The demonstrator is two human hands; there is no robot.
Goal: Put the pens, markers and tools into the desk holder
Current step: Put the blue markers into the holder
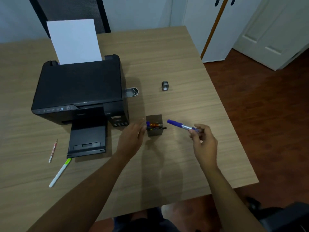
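A small brown square desk holder stands mid-table with several pens and an orange-handled tool in it. My left hand is against the holder's left side, fingers at its rim. To the holder's right, my right hand pinches a purple marker by its tail, cap end pointing left toward the holder. A white pen with a green cap and a thin red patterned pen lie on the table at the left.
A black printer with upright white paper fills the table's left middle, its output tray extended forward. A small metal sharpener and a silver oval tin sit behind the holder. The table's right edge drops to a wooden floor.
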